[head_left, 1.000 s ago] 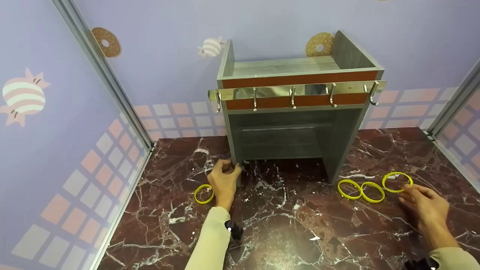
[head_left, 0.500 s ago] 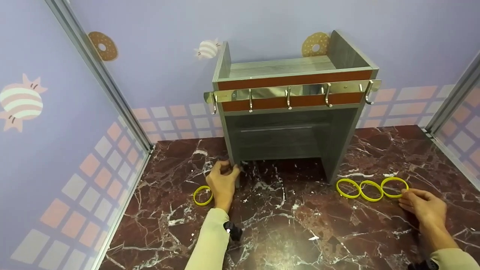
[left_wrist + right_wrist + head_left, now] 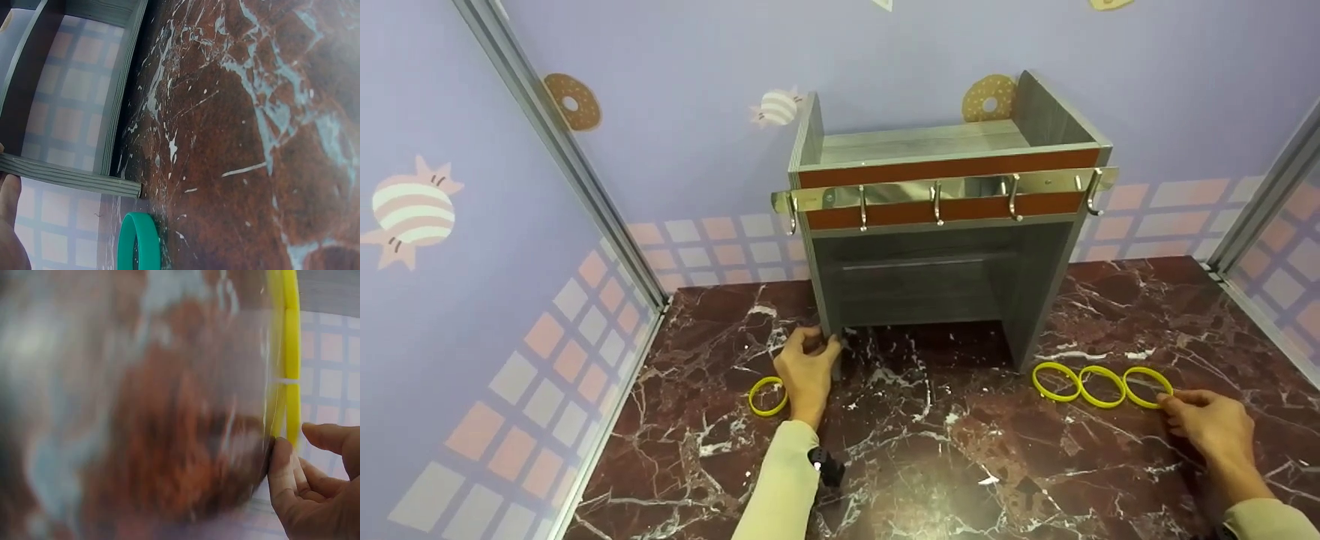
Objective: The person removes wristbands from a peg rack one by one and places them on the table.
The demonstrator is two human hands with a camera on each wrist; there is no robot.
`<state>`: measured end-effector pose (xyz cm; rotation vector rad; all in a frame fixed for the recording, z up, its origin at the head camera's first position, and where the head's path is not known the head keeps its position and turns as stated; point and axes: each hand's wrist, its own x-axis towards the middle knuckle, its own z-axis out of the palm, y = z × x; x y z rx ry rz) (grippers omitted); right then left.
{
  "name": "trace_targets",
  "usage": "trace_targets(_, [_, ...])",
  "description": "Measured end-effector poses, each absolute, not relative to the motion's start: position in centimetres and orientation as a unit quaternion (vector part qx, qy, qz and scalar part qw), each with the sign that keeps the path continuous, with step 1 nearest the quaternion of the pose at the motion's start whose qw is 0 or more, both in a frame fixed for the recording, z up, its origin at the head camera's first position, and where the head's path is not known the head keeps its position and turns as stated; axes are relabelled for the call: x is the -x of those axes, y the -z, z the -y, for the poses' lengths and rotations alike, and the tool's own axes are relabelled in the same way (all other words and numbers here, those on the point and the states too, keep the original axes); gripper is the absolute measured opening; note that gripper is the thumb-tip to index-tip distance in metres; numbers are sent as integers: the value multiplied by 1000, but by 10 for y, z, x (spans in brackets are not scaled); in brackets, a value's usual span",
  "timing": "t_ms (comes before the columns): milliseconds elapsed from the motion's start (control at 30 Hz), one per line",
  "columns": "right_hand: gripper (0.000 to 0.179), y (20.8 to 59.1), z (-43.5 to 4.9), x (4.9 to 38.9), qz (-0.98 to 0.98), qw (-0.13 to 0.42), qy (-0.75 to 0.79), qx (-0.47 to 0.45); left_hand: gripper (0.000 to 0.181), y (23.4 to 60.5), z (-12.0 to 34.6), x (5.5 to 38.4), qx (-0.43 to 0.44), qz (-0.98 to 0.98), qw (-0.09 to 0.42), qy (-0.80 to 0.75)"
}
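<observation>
My left hand [image 3: 804,369] holds the lower front edge of the left side panel of a grey wooden shelf [image 3: 1044,277], thumb and fingers on either side. A yellow wristband [image 3: 752,401] lies beside that wrist; the band [image 3: 147,242] looks green in the left wrist view. My right hand [image 3: 1215,424] has its thumb and a finger at the right edge of a yellow wristband [image 3: 1136,402], around its end in the right wrist view. Two more, a middle wristband [image 3: 1099,403] and a left wristband [image 3: 1048,396], lie in a row with it.
A metal hook rail [image 3: 900,191] with several hooks runs across the shelf's front and sticks out at both sides. Everything stands on a dark red marbled tabletop [image 3: 930,465]. Patterned walls [image 3: 690,135] close off the back and sides.
My right hand has lowered the right wristband and brought it left, in line with the other two. The left hand has kept its place on the shelf panel; the head view has shifted slightly.
</observation>
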<state>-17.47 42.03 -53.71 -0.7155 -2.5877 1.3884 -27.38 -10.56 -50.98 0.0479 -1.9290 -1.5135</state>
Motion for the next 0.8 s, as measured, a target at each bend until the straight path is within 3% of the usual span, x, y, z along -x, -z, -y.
trace_targets(133, [51,535,-427,173,884,56,-412,213,16,513,104,276,-11,753,342,562])
trace_targets(433, [46,523,-419,174,937,103,-301,147,13,510,114,275,31,785,331,523])
trace_targets(633, [38,508,-399,175,937,207,-279,49,10,500,125,267,85,851,302,421])
trace_targets(800, [33,496,-389,178,921,299,-248,-30,29,479,131,262,137,905,223,337])
